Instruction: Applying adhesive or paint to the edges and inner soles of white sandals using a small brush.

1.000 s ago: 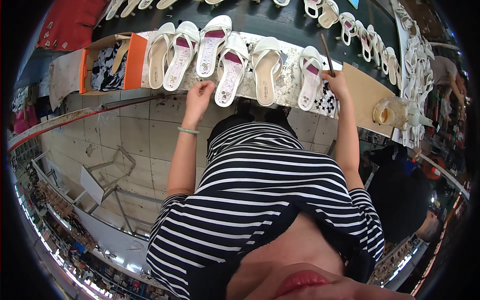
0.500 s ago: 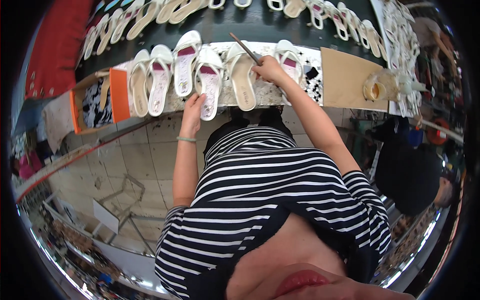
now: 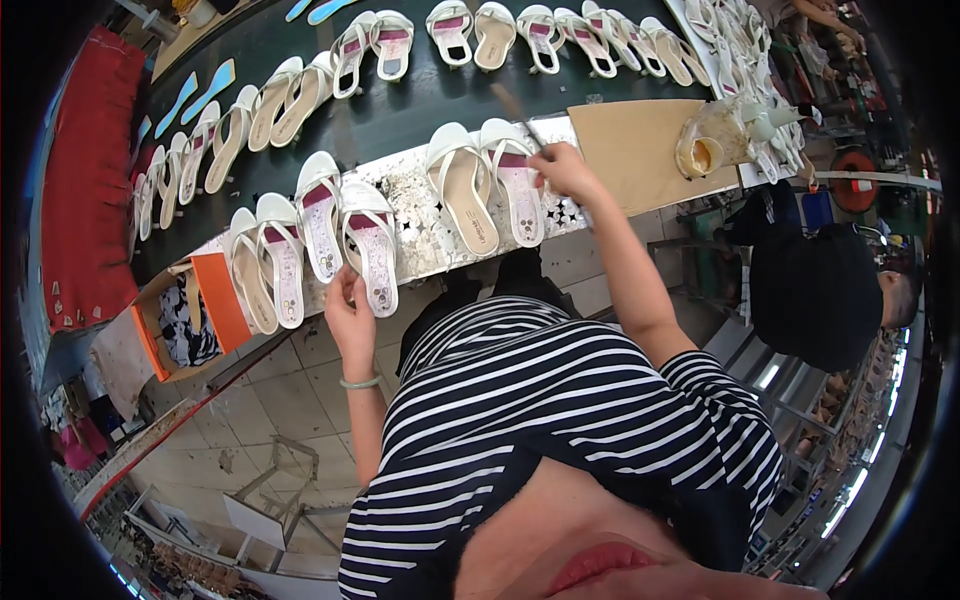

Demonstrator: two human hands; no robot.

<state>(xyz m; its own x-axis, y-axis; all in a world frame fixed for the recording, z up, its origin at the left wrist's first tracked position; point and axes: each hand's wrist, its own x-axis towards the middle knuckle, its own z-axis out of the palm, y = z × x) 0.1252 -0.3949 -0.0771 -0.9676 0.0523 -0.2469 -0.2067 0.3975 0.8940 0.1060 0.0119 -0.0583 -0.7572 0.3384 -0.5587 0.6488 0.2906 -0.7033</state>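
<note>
Sandals in white lie in pairs along the speckled counter (image 3: 420,235). At left, an orange box (image 3: 215,300) sits beside 2 of them. The left hand (image 3: 345,300) pinches the heel of one sandal (image 3: 372,258) at the counter's near edge. Further right, the right hand (image 3: 565,170) is clenched on a thin brush (image 3: 515,105) over another sandal (image 3: 515,180); this looks like a gluing step, calling for a steady stroke. A glue pot (image 3: 700,155) stands near.
</note>
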